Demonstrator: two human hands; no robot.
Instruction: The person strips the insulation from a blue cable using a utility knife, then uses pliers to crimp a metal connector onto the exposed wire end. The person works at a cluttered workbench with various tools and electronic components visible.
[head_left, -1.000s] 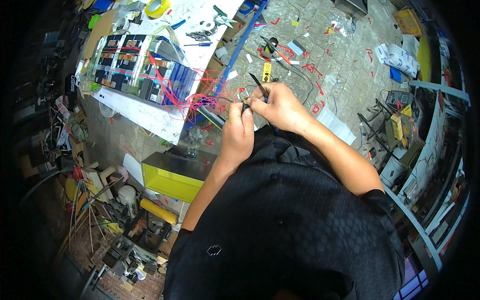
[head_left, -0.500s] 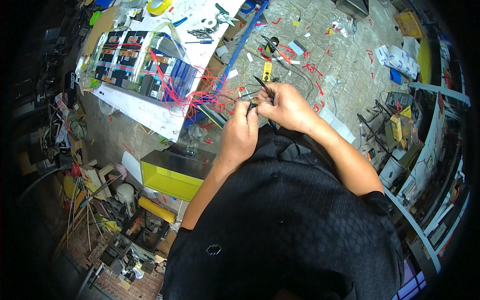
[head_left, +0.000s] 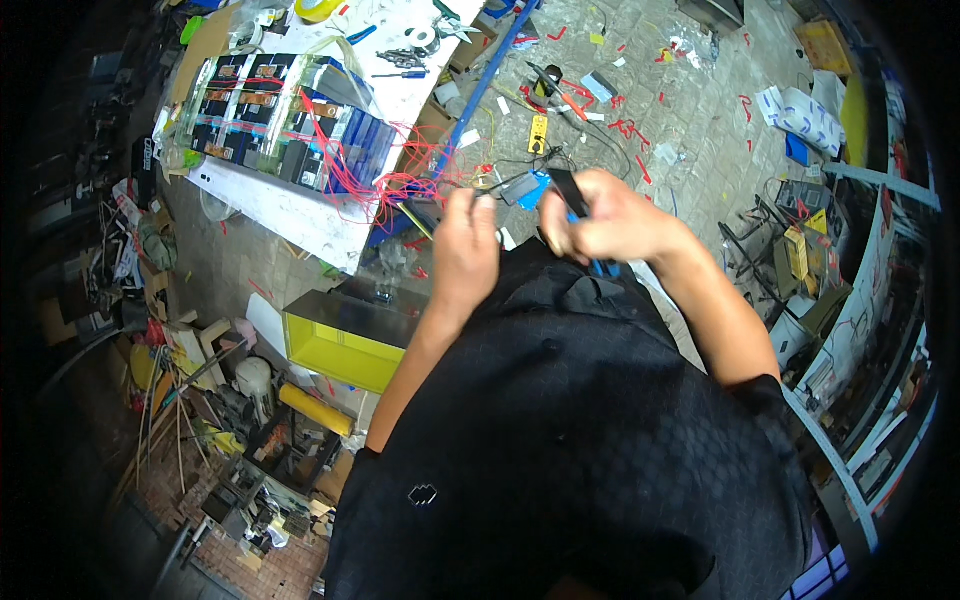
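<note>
My left hand [head_left: 465, 245] is closed, with thumb and finger pinched at the end of a thin black cable [head_left: 508, 182]. To its right, my right hand [head_left: 620, 220] wraps round a long black tool with blue parts [head_left: 568, 188]; blur and the fingers hide its exact kind. A gap separates the two hands, just beyond the front of my black shirt. Loose red wires [head_left: 400, 187] hang near my left hand. They run from a wrapped pack of black and blue blocks [head_left: 250, 110] on the white table [head_left: 285, 212].
A blue rail [head_left: 485, 85] runs along the table's right side. On the floor ahead lie a yellow power strip [head_left: 538, 135], a red-and-black pointed tool [head_left: 568, 98] and scattered red scraps. An open yellow-and-black box [head_left: 345, 355] stands left of my left forearm.
My hands were close together and have parted. The right hand has moved right and turned with the black tool, whose blue parts now show. My left hand shifted slightly left.
</note>
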